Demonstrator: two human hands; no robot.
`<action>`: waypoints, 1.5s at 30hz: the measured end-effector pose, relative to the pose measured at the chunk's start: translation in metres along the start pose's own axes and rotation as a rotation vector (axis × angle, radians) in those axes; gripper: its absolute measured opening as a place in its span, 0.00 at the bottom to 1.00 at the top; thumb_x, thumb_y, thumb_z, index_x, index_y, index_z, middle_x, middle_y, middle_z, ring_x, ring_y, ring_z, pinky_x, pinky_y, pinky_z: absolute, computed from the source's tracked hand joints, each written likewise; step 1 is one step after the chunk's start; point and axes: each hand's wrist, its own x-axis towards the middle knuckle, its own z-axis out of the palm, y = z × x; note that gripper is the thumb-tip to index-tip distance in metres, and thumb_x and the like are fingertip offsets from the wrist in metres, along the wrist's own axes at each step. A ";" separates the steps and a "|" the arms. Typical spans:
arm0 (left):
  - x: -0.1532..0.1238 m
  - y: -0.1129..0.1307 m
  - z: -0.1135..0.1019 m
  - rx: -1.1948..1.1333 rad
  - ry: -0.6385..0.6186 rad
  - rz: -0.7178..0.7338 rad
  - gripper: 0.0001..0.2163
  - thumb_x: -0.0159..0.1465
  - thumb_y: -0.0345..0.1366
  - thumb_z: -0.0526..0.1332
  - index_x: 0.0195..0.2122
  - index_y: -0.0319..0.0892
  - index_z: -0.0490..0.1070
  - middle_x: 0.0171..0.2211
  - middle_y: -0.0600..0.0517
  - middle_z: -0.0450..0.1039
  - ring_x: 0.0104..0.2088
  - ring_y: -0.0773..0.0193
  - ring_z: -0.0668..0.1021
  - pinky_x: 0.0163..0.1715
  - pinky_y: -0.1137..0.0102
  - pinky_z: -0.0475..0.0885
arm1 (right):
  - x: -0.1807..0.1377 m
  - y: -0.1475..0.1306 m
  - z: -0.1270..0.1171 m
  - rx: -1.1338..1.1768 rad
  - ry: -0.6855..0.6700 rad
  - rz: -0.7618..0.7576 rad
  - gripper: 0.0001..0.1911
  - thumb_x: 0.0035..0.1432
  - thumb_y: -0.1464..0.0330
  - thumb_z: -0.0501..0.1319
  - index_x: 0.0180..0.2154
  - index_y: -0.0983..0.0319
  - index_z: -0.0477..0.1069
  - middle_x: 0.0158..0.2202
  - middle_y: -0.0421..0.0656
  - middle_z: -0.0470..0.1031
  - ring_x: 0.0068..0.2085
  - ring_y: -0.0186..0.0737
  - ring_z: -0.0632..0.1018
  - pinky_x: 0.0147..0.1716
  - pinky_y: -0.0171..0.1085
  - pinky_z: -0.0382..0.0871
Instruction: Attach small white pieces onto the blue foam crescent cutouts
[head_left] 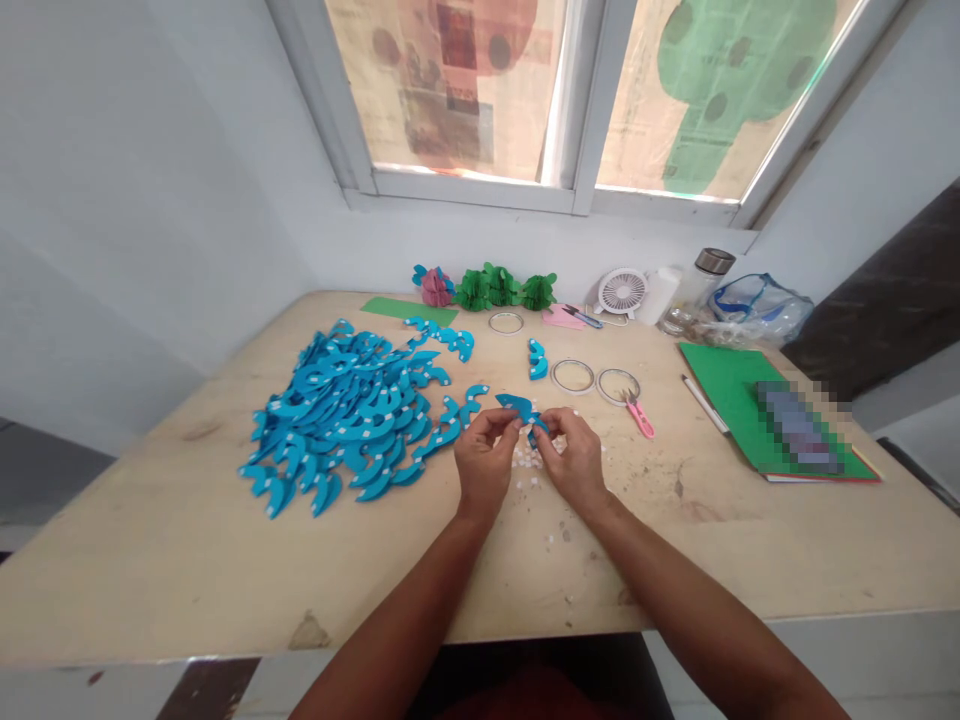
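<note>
My left hand (486,458) and my right hand (571,455) meet above the middle of the wooden table (187,540). Both pinch a curved blue paper piece (519,407) between fingertips, the left at its left part, the right at its lower right end. Small white paper scraps (529,465) lie on the table under and between the hands. A big heap of the same blue curved pieces (349,415) lies to the left of my left hand.
Tape rings (573,376) and pink snips (640,414) lie beyond my right hand. Green card sheets (724,385) sit at the right. Green and pink paper flowers (499,288), a small white fan (622,292), a jar (701,285) and a plastic bag (757,308) line the wall.
</note>
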 end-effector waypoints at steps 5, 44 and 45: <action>0.000 -0.002 -0.001 0.020 -0.002 0.029 0.07 0.48 0.34 0.65 0.29 0.40 0.74 0.29 0.51 0.75 0.31 0.63 0.76 0.37 0.67 0.71 | 0.003 -0.002 -0.002 -0.034 0.007 -0.081 0.05 0.56 0.70 0.55 0.29 0.61 0.66 0.28 0.44 0.72 0.33 0.41 0.71 0.35 0.39 0.64; 0.010 -0.003 -0.003 -0.313 -0.143 -0.319 0.11 0.42 0.32 0.69 0.28 0.38 0.73 0.27 0.52 0.74 0.30 0.66 0.76 0.37 0.68 0.70 | 0.005 -0.002 -0.002 0.245 0.029 0.220 0.03 0.50 0.70 0.59 0.25 0.61 0.69 0.25 0.40 0.74 0.28 0.36 0.73 0.32 0.36 0.67; 0.010 -0.003 -0.004 -0.330 -0.154 -0.337 0.11 0.41 0.31 0.69 0.27 0.38 0.73 0.27 0.52 0.74 0.31 0.66 0.76 0.38 0.68 0.70 | 0.005 -0.002 -0.002 0.250 0.028 0.226 0.03 0.49 0.70 0.59 0.24 0.61 0.69 0.24 0.40 0.74 0.27 0.36 0.73 0.31 0.35 0.67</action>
